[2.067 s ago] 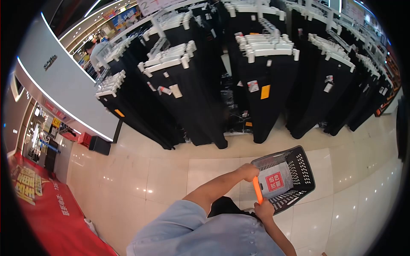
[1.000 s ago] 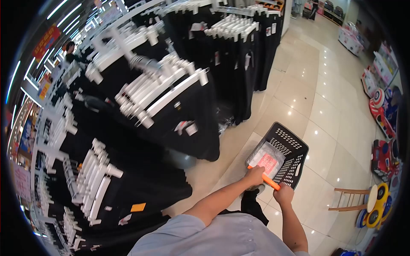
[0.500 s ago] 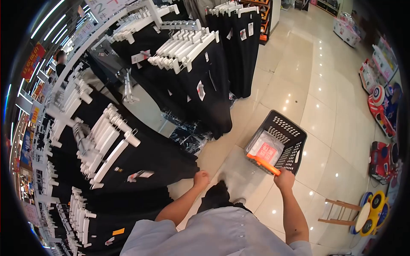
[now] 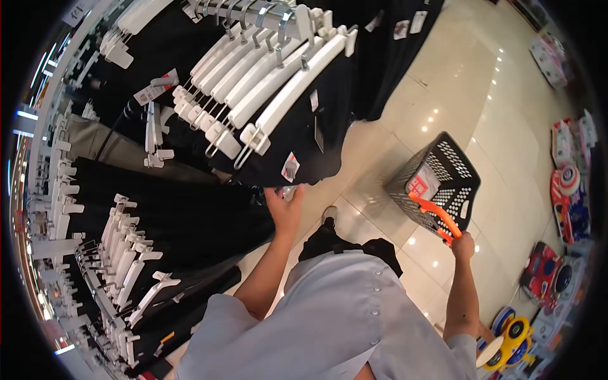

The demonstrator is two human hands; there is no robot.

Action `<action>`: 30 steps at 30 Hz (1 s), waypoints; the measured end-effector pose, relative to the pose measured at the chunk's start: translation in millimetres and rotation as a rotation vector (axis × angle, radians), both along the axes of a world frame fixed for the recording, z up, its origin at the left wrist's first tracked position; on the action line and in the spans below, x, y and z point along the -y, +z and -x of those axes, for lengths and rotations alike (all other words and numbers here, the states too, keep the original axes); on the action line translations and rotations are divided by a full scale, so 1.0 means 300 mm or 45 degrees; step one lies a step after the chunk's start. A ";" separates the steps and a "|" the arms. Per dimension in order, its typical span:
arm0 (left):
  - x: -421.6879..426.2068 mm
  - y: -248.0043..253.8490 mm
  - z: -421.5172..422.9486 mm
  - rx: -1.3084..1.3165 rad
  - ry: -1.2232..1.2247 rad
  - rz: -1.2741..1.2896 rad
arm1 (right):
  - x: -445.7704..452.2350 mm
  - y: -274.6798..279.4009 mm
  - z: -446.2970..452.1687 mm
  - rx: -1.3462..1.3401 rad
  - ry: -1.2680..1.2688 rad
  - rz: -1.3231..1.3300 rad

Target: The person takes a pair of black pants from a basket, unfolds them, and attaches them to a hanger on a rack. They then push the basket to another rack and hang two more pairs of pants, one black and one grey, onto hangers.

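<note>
My right hand (image 4: 463, 246) is closed around the orange handle (image 4: 443, 216) of a dark grey shopping basket (image 4: 450, 152). The basket has perforated sides and hangs tilted at my right. Inside it lies a clear-wrapped package (image 4: 425, 182) with a red label. My left hand (image 4: 285, 206) reaches up to the hem of black trousers (image 4: 316, 166) on the rack, thumb and fingers apart. Its fingertips are partly hidden against the dark cloth and clear plastic. A white and red price tag (image 4: 290, 166) hangs just above this hand.
White clip hangers (image 4: 253, 88) crowd a metal rail in front of me, and more hangers (image 4: 123, 247) fill the racks at left. Shiny floor tiles (image 4: 373, 158) run along the right. Toy ride-on cars (image 4: 543, 272) and a yellow toy (image 4: 510, 345) line the far right side.
I have moved closer to the rack, so the hangers look larger. My left hand has risen to the trousers' hem. The basket has swung further right, still in my right hand.
</note>
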State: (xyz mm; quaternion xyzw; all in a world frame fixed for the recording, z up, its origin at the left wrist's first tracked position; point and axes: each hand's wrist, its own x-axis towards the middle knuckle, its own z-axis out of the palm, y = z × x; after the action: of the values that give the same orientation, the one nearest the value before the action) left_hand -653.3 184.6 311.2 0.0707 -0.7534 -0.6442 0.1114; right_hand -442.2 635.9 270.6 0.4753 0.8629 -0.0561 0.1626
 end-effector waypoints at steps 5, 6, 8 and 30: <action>-0.064 0.027 0.089 -0.099 0.038 -0.359 | -0.276 -0.077 0.117 -0.063 0.104 0.000; -0.076 0.015 0.080 -0.066 0.045 -0.340 | -0.318 -0.074 0.144 -0.061 0.121 0.024; -0.116 0.013 0.059 -0.016 0.118 -0.281 | -0.369 -0.034 0.226 -0.059 0.183 -0.056; -0.635 0.432 -0.292 0.101 0.765 -1.289 | 0.502 0.706 0.683 -1.016 1.790 1.465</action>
State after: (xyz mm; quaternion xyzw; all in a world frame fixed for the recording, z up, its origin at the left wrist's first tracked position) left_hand -565.6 375.0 440.7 0.3495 -0.3029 -0.8607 0.2131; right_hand -647.1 485.2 482.5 -0.3497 0.7814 -0.5131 0.0625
